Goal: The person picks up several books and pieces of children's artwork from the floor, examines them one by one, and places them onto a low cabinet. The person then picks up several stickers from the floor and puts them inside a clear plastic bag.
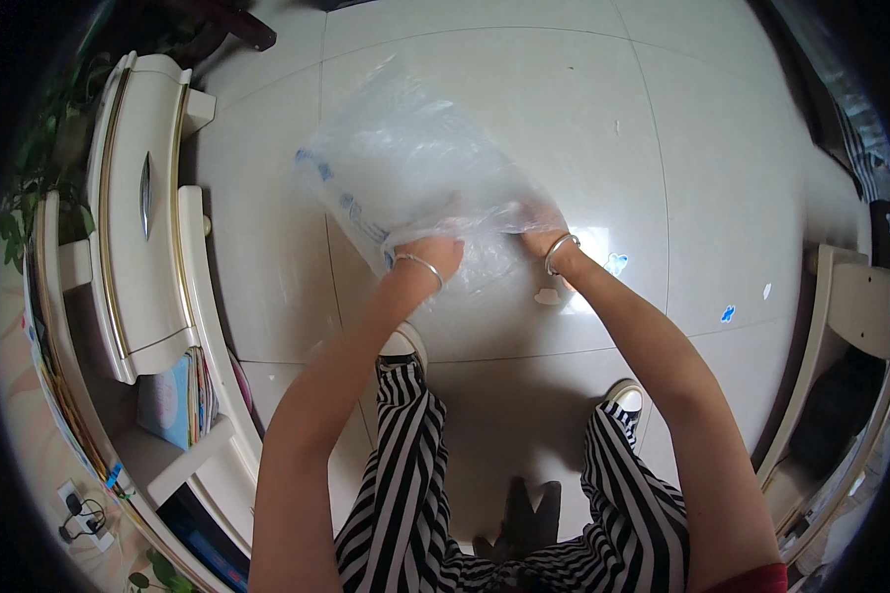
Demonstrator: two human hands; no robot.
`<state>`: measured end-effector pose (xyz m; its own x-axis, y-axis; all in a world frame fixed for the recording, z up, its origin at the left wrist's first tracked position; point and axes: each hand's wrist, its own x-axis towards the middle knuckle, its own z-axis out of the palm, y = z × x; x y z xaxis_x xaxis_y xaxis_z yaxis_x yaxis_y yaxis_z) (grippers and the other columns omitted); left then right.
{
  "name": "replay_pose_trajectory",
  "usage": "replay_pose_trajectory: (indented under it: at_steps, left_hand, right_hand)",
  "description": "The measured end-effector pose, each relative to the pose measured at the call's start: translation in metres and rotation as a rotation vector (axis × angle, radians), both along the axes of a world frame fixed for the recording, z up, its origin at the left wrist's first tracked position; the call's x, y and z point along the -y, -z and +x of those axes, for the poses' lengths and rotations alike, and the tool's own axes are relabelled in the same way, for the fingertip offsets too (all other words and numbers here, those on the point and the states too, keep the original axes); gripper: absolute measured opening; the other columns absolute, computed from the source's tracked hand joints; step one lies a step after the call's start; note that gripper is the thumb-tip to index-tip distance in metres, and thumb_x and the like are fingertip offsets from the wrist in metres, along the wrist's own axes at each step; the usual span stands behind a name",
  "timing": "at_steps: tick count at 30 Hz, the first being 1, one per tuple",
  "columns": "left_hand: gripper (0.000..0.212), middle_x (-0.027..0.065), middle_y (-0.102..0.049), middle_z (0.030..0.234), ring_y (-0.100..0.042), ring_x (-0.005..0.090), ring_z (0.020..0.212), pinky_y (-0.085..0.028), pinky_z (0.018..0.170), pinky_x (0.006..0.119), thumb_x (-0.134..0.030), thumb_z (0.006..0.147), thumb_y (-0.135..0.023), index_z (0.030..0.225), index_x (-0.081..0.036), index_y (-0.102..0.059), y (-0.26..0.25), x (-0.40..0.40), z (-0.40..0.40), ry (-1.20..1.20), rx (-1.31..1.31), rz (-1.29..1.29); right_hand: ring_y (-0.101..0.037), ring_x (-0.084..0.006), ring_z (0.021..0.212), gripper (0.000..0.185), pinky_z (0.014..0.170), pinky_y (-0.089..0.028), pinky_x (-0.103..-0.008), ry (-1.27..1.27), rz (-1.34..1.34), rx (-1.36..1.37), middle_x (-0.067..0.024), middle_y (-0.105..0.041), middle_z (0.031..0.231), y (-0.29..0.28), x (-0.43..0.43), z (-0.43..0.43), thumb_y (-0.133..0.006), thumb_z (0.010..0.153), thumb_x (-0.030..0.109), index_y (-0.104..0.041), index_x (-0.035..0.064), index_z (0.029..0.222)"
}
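Observation:
A large clear plastic bag (423, 148) with blue printing along its left side is spread in front of me over the tiled floor. My left hand (430, 256), with a silver bangle at the wrist, is at the bag's near left edge, its fingers partly covered by the film. At the near right edge my right hand (541, 222) is seen through the plastic, also below a silver bangle. The bag looks thin and crumpled between the two hands. Both hands' fingers are blurred by the film, so their exact hold is unclear.
A cream cabinet (152, 215) with shelved books (182, 400) and leafy plants stands along the left. Another cream furniture piece (856, 296) is at right. Small paper scraps and blue stickers (727, 313) lie on the floor tiles. My shoes (626, 396) are just behind the hands.

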<state>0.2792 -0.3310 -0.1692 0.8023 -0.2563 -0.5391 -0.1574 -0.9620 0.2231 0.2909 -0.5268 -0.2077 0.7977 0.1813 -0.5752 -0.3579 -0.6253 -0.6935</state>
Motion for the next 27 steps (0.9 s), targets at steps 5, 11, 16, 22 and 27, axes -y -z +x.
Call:
replay_pose_trajectory:
  at_steps: [5, 11, 16, 22, 27]
  left_hand:
    - [0.068, 0.0136, -0.05, 0.115, -0.052, 0.0253, 0.1, -0.039, 0.086, 0.038, -0.038, 0.077, -0.053, 0.131, -0.008, -0.024, -0.011, 0.007, 0.059, -0.608, 0.025, -0.444]
    - [0.068, 0.0093, -0.03, 0.135, -0.023, 0.0259, 0.125, -0.016, 0.103, 0.04, -0.05, 0.078, -0.046, 0.132, -0.013, -0.026, -0.012, -0.024, 0.074, -0.383, 0.022, -1.019]
    - [0.054, 0.0113, -0.035, 0.13, -0.029, 0.0254, 0.122, -0.025, 0.101, 0.035, -0.035, 0.082, -0.047, 0.127, -0.007, -0.034, -0.014, 0.005, 0.04, -0.125, 0.158, -0.059]
    - [0.08, 0.0161, -0.023, 0.136, -0.017, 0.0325, 0.127, -0.017, 0.103, 0.044, -0.045, 0.073, -0.053, 0.135, -0.014, -0.015, -0.028, 0.004, 0.008, 0.131, -0.232, 0.243]
    - [0.098, 0.0238, -0.02, 0.135, -0.014, 0.0402, 0.126, -0.014, 0.103, 0.049, -0.043, 0.064, -0.064, 0.136, -0.013, -0.004, -0.035, 0.002, 0.008, 0.173, -0.274, 0.283]
  right_hand:
    - [-0.051, -0.0347, 0.09, 0.027, 0.079, -0.04, -0.0372, -0.097, -0.171, 0.428, -0.0196, -0.056, 0.096, 0.03, 0.022, 0.0, -0.045, 0.081, 0.025, -0.057, 0.0027, 0.091]
    - [-0.052, -0.0295, 0.091, 0.019, 0.075, -0.041, -0.0363, -0.261, -0.218, 0.263, -0.0137, -0.056, 0.093, -0.012, -0.024, -0.019, -0.046, 0.08, 0.02, -0.056, 0.0072, 0.09]
    - [-0.055, -0.027, 0.087, 0.018, 0.073, -0.042, -0.0354, -0.465, -0.388, 0.321, -0.012, -0.057, 0.088, -0.023, -0.023, -0.019, -0.047, 0.08, 0.021, -0.056, 0.0076, 0.088]
    - [-0.056, -0.0318, 0.083, 0.031, 0.073, -0.042, -0.0379, 0.03, -0.023, -0.079, -0.0177, -0.058, 0.096, -0.03, -0.008, 0.019, -0.047, 0.079, 0.023, -0.055, 0.0015, 0.101]
    - [-0.051, -0.032, 0.097, 0.03, 0.079, -0.041, -0.0322, 0.102, 0.083, 0.337, -0.016, -0.057, 0.103, -0.013, -0.016, 0.039, -0.045, 0.079, 0.02, -0.054, 0.0061, 0.104]
